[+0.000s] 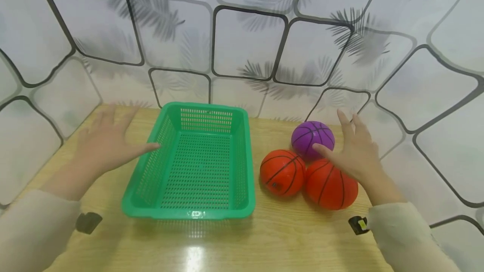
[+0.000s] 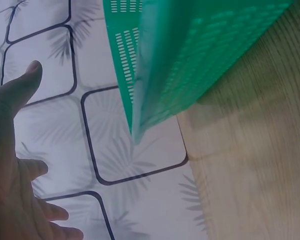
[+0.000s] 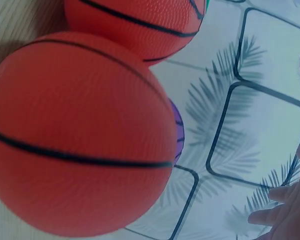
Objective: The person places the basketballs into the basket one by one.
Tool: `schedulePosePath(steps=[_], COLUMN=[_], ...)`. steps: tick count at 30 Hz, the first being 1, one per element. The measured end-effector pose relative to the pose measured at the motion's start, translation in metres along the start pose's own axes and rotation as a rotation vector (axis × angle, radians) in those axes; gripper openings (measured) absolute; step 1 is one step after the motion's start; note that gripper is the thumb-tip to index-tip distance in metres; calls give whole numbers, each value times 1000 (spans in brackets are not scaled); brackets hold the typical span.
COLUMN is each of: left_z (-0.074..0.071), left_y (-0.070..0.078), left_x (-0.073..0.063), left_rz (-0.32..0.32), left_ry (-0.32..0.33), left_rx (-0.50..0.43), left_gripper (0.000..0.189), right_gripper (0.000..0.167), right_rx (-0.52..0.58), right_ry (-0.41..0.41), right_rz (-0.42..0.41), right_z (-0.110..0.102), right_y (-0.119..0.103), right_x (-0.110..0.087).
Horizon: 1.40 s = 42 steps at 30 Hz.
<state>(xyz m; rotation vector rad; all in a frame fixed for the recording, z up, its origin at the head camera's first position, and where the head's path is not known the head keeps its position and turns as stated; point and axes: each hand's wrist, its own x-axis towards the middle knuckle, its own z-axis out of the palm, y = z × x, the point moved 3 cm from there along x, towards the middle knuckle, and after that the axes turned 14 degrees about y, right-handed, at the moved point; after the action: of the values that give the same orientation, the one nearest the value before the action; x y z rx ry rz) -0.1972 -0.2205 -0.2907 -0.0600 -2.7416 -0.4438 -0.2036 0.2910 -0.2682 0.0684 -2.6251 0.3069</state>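
Observation:
A green perforated plastic basket [image 1: 196,213] stands on the table, with nothing inside it. To its right sit two red toy basketballs, the left one [image 1: 282,173] and the right one [image 1: 330,186], with a purple toy basketball [image 1: 312,137] behind them. My left hand [image 1: 103,142] hovers by the basket's left side, fingers spread and holding nothing. Over the right red ball and beside the purple one is my right hand [image 1: 355,150], its fingers extended and apart. In the right wrist view the nearer red ball [image 3: 85,135] mostly hides the purple ball [image 3: 177,132].
The light wood table [image 1: 295,238] meets a pale wall covering [image 1: 249,45] with dark outlines and leaf prints at the back and both sides. A small black piece [image 1: 358,225] shows at the right wrist, and another dark one [image 1: 88,222] at the left.

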Motion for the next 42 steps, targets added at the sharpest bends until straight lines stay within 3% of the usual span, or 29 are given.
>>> schedulePosePath(steps=[9,15,25,42], left_z=[10,18,41,61], left_y=[-23,-35,-52,-57], left_x=[-4,-5,-15,-25], left_rz=[-8,-26,-103,-132], left_ry=[-26,-82,-260,-400], left_rx=[-71,-207,-392,-730], left_gripper=[112,109,100,78], right_gripper=[103,102,98,102], right_rx=[34,73,212,332], right_ry=[25,7,-16,-225], right_rz=[46,77,51,97], right_z=[-2,-1,9,36], right_y=[33,51,79,98], right_x=[-12,-23,-41,-67])
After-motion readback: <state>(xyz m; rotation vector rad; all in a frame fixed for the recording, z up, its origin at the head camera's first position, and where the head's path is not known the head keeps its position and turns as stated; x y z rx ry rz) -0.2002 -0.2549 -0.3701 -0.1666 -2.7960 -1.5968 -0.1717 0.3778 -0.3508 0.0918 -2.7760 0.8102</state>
